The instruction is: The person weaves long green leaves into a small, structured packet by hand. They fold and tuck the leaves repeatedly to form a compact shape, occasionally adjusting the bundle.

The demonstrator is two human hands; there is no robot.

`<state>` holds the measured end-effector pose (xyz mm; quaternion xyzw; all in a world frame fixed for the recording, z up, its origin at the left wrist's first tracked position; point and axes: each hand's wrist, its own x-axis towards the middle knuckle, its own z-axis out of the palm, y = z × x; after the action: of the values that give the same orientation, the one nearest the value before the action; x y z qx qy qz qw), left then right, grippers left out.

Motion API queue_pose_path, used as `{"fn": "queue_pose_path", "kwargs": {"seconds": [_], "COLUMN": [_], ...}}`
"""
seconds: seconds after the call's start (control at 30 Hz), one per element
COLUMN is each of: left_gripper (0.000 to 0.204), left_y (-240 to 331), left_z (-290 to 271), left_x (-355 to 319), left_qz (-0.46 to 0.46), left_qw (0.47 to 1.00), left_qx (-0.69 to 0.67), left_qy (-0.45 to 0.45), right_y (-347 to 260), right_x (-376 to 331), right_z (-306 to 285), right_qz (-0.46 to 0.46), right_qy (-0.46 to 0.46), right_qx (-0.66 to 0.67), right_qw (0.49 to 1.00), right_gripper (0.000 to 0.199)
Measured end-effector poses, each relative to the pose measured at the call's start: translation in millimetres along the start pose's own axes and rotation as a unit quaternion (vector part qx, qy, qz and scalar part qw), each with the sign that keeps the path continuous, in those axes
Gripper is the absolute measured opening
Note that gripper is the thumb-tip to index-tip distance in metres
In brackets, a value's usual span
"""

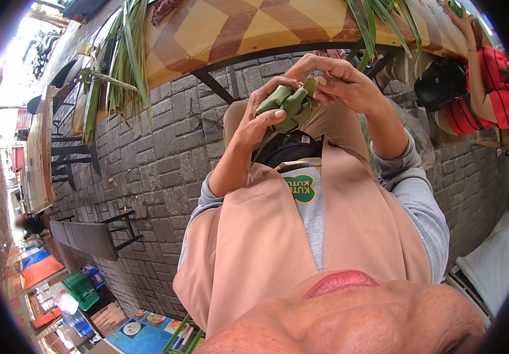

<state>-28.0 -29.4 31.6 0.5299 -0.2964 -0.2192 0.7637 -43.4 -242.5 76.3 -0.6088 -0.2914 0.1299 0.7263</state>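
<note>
patterned yellow-brown table (254,26) | left: long leaf strips (126,65), overhanging | beside: dark-red bundle (163,9) | right: more strips (378,26), overhanging

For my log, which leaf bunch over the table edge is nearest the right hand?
The right-side bunch, beyond the right hand; the other bunch hangs at the left.

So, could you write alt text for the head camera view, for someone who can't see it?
A person's left hand holds a woven green leaf bundle above their lap, the right hand at its right edge. Beyond is a brown-and-yellow patterned table with long green leaves hanging over its edge; another person in red is at far right.
</note>
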Motion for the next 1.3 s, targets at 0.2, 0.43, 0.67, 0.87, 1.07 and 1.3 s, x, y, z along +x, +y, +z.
{"fn": "queue_pose_path", "kwargs": {"seconds": [0.2,0.43,0.67,0.87,1.07,1.3], "left_gripper": [0.063,0.064,0.065,0.062,0.056,0.055], "left_y": [-3.4,-2.9,6.3,10.9,9.6,5.2], "left_z": [-10.6,-11.3,-21.1,-24.0,-22.9,-19.8], "left_x": [-2.4,1.7,8.5,8.8,9.8,11.1], "left_qz": [-0.015,-0.007,-0.019,-0.040,-0.042,-0.069], "left_qw": [1.000,1.000,0.998,0.995,0.995,0.994], "left_qx": [-0.008,-0.016,0.043,0.071,0.045,0.016], "left_qy": [-0.007,-0.006,-0.041,-0.052,-0.075,-0.078], "right_y": [6.0,4.0,-16.9,-21.6,-21.2,-21.3], "right_x": [11.4,13.6,20.9,22.9,22.6,17.6], "right_z": [-8.1,-6.4,-3.4,-0.6,-3.7,-2.7], "right_qz": [0.006,0.043,0.068,0.070,-0.010,0.010], "right_qy": [-0.107,-0.094,-0.084,-0.090,-0.119,-0.113], "right_qx": [0.048,0.050,-0.124,-0.206,-0.327,-0.314], "right_qw": [0.993,0.993,0.986,0.972,0.937,0.943], "right_gripper": [0.021,0.025,0.023,0.023,0.021,0.017]}}
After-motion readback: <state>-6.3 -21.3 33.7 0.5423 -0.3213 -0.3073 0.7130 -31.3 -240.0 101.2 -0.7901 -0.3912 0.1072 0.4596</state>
